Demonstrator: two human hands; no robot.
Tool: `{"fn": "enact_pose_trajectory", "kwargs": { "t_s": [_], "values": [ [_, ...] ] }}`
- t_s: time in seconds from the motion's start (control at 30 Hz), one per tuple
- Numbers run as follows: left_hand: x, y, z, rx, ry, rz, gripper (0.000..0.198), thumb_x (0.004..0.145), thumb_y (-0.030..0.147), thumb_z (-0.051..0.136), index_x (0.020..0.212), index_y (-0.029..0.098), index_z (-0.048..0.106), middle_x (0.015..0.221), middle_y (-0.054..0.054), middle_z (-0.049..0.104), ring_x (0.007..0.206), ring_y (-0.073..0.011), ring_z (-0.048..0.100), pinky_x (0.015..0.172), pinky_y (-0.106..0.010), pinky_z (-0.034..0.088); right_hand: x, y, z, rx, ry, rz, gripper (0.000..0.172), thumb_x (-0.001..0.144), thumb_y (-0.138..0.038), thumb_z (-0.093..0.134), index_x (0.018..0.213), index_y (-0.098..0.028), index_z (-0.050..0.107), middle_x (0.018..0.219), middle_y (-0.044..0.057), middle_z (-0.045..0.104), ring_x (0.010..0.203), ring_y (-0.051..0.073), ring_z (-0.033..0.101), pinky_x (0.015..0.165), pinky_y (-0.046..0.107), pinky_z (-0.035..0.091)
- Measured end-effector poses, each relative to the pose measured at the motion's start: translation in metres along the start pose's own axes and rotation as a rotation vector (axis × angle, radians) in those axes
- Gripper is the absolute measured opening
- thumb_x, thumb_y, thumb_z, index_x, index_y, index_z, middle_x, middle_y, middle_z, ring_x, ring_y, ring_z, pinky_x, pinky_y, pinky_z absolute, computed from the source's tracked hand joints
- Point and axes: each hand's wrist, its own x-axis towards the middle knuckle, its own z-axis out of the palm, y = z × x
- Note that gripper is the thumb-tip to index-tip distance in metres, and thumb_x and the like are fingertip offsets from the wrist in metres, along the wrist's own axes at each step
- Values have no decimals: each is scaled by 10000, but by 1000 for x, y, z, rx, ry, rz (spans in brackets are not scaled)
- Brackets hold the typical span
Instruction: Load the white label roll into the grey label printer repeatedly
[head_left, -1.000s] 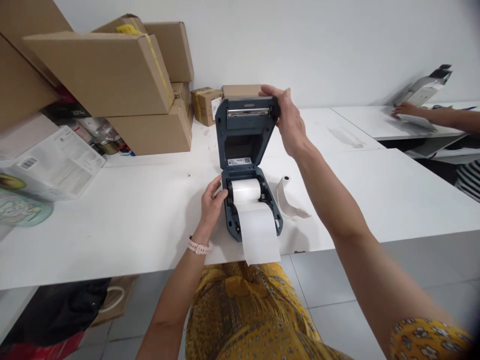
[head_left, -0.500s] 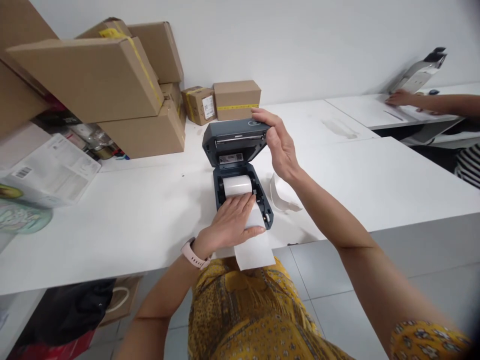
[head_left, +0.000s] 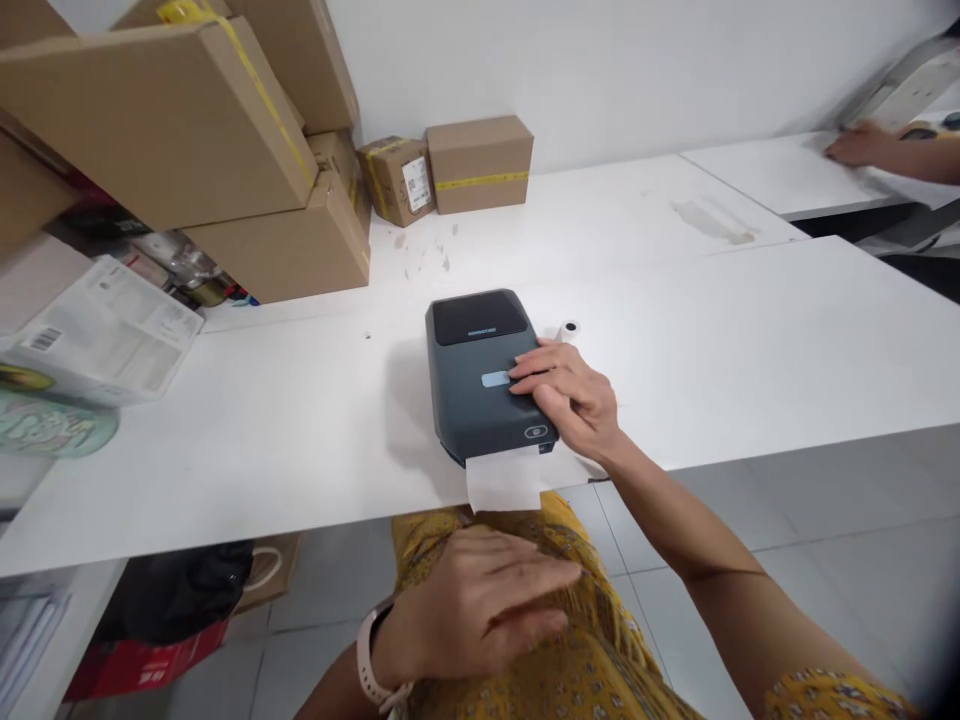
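A dark blue-grey label printer [head_left: 480, 385] stands on the white table with its lid down. A strip of white paper [head_left: 504, 482] sticks out of its front and hangs toward the table edge. My right hand [head_left: 574, 395] rests on the lid's right side, fingers stretched over the top near a light blue tab. My left hand [head_left: 487, 600] is in the air in front of the table, above my lap, holding nothing, with fingers extended and slightly blurred. Behind my right hand lies a small white paper roll [head_left: 568, 330], partly hidden.
Cardboard boxes [head_left: 277, 250] are stacked at the back left, and two smaller boxes [head_left: 480, 165] stand against the wall. A white carton [head_left: 112, 330] and a green pouch [head_left: 60, 430] sit at the far left. Another person's hand [head_left: 862, 145] is at the far right table.
The printer lid has swung down from open to closed. My left hand has left the paper roll inside and drawn back toward me. My right hand has moved down with the lid.
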Motion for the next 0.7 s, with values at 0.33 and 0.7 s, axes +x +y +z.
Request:
{"fn": "enact_pose_trajectory", "kwargs": {
  "t_s": [0.33,0.7],
  "values": [
    [33,-62,-3,-194,745,-581,777,959,577,559,1615,379,192,1703,-22,217,1570,-308,212,1246,-483,322,-37,-13,42,-5,303,335,401,996,-461,458,1375,-352,536,1417,82,599,1413,313,488,1188,629,383],
    [37,-70,8,-280,717,-650,811,965,536,566,1627,358,132,1695,-10,228,1563,-300,228,1248,-443,331,-43,-7,45,-77,67,398,843,891,-573,606,1598,-365,199,1676,56,294,1553,352,263,1198,598,395]
  ]
}}
